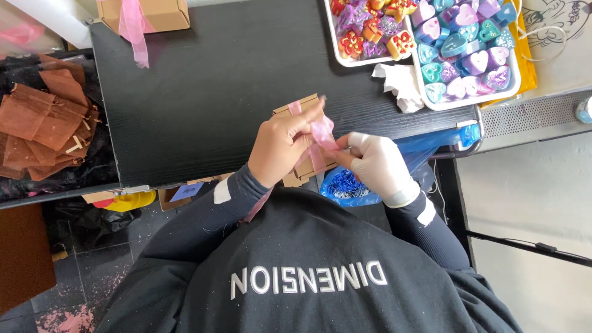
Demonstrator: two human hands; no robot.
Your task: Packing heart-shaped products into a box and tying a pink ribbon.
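a craft packing workshop: trays of heart soaps [468, 46], organza bags [46, 123], boxes [161, 12].

Box [303, 139] between both hands on table [203, 92]; trays [431, 102] behind at right, pouches [46, 126] far left.

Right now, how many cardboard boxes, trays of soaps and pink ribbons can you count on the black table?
Cardboard boxes: 2, one between the left hand and gloved right hand, one at the far edge
Trays of soaps: 2, one red and orange, one blue and purple
Pink ribbons: 2, one pinched by both hands, one on the far box
Total: 6
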